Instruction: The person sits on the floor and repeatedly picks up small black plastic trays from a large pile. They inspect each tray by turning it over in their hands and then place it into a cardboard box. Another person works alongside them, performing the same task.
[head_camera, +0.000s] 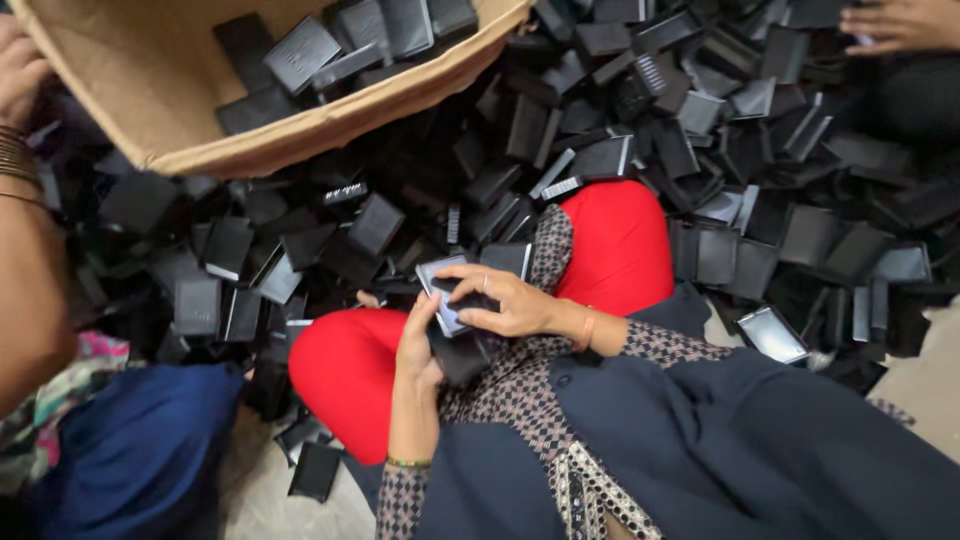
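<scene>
Sorting small black boxes, with most of the heap untouched.

A wide heap of flat black rectangular plastic boxes (700, 150) covers the floor around the red-trousered knees; a tan cardboard carton (150, 90) at upper left holds only a few, so little seems done and much is left. The left hand (418, 345) cups one small black box with a pale inner face (443, 290) from below, above the lap. The right hand (500, 300) closes its fingers over the top, perhaps pressing the lid, though blur hides this.

A cardboard box (180, 150) tilts over heaped black cases (700, 150) on the floor (930, 390)
</scene>
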